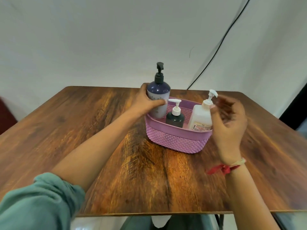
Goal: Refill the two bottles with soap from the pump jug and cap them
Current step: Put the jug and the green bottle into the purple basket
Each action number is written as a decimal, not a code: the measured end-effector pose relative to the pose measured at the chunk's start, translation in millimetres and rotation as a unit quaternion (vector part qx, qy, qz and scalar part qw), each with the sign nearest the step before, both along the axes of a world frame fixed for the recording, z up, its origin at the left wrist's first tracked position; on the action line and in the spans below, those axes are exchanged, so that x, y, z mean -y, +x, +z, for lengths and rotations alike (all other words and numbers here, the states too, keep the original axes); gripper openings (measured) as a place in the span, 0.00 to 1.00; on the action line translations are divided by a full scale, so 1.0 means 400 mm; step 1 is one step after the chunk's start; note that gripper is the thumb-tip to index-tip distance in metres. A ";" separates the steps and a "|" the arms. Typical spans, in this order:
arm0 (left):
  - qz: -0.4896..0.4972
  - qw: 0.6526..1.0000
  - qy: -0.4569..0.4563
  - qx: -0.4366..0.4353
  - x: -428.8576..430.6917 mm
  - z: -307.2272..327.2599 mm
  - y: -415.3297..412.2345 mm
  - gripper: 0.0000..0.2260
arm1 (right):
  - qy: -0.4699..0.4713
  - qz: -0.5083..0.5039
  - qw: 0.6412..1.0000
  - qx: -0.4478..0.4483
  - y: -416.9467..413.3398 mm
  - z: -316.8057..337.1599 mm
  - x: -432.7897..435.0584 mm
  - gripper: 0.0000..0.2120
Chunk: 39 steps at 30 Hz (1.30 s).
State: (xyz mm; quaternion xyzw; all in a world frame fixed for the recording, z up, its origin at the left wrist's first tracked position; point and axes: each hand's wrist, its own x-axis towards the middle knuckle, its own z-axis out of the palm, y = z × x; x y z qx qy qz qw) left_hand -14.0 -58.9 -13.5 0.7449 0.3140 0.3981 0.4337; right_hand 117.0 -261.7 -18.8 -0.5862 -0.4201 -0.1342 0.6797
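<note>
The bench point(93, 130) looks like wood with strong dark grain and a soft shine. The basket point(176, 138) is lilac plastic, perforated and matt. The tall bottle point(158, 95) is glossy dark plastic. The sleeve point(36, 205) is soft cloth.

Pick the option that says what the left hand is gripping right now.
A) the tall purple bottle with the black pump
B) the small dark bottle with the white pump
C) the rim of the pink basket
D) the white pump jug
A: the left hand wraps around the tall purple bottle standing at the left end of the pink basket, while the small dark bottle stands untouched.
</note>
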 end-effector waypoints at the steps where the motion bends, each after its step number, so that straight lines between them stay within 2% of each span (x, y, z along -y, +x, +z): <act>1: -0.008 1.000 -0.003 -0.017 -0.008 -0.006 0.001 0.33 | 0.011 -0.026 1.000 -0.007 0.009 -0.005 0.006 0.12; 5: -0.045 0.995 -0.020 -0.081 -0.031 -0.024 -0.007 0.33 | -0.013 -0.104 0.993 -0.060 0.038 -0.034 0.004 0.14; 8: -0.071 0.986 -0.008 -0.152 -0.048 -0.039 -0.011 0.33 | -0.127 -0.101 0.984 -0.068 0.077 -0.044 -0.010 0.19; 11: -0.085 0.968 0.038 -0.234 -0.063 -0.034 -0.003 0.34 | -0.270 -0.075 0.959 -0.034 0.126 -0.041 -0.027 0.26; 13: -0.071 0.943 0.085 -0.315 -0.071 -0.024 0.003 0.37 | -0.328 -0.048 0.943 -0.028 0.146 -0.027 -0.042 0.30; 18: -0.114 0.903 0.028 -0.413 -0.086 -0.011 0.013 0.39 | -0.425 0.065 0.902 -0.049 0.172 0.004 -0.077 0.48; 20: -0.118 0.892 0.031 -0.436 -0.091 -0.008 0.017 0.39 | -0.451 0.066 0.889 -0.026 0.181 0.005 -0.087 0.48; 22: -0.112 0.885 0.036 -0.450 -0.098 -0.006 0.021 0.40 | -0.462 0.057 0.885 -0.002 0.182 0.013 -0.093 0.44; 26: -0.152 0.894 0.004 -0.421 -0.101 -0.005 0.029 0.40 | -0.483 0.059 0.873 0.042 0.193 0.027 -0.091 0.50; 30: -0.174 0.910 -0.043 -0.373 -0.092 -0.009 0.020 0.37 | -0.482 0.084 0.872 0.030 0.198 0.041 -0.076 0.44; 33: -0.157 0.920 -0.046 -0.356 -0.085 -0.007 0.018 0.32 | -0.476 0.092 0.874 0.026 0.180 0.030 -0.078 0.47; 39: -0.139 0.913 -0.046 -0.379 -0.070 0.006 0.023 0.32 | -0.448 0.092 0.889 0.022 0.157 -0.002 -0.081 0.49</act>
